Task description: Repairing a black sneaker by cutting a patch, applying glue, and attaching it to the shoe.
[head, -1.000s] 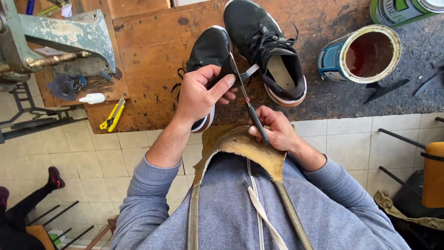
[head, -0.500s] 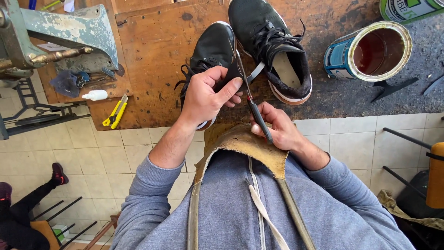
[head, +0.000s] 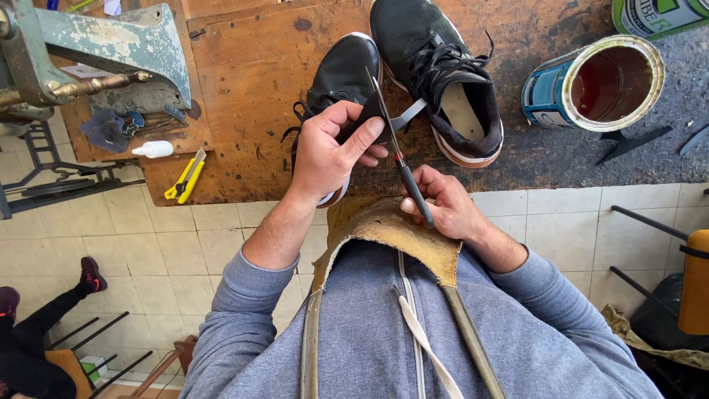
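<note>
1. Black fabric and a white sole make up the sneaker [head: 336, 81] that the left hand [head: 329, 151] holds at the edge of the worn brown wooden table [head: 244, 96]; the fingers [head: 362, 137] of this hand are closed around a dark flat piece [head: 369, 111] and press it against the shoe.
2. The right hand [head: 443, 203] is clenched around the black handle of a thin long knife [head: 399, 159]. Its narrow blade points away from the person and touches the dark piece just beside the left fingers.
3. Just beyond the right fingers stands a second black lace-up sneaker [head: 436, 66] with a pale insole. A grey strip [head: 406, 117] lies between the two shoes.
4. Far to the right of the right fingers there is an open round tin can with blue side [head: 591, 89]; it holds dark reddish-brown liquid.
5. To the left of the left fingers, well apart, lie a yellow utility cutter [head: 185, 177] and a small white bottle [head: 153, 150] on the table.
6. Further left is an old grey-green metal machine [head: 111, 44] with chipped paint.
7. Below both hands hangs a tan leather apron [head: 391, 236] over a grey zipped sweatshirt [head: 369, 332].
8. At the bottom left corner, the leg of another person with a dark red shoe [head: 90, 273] is on the pale tiled floor [head: 148, 244].
</note>
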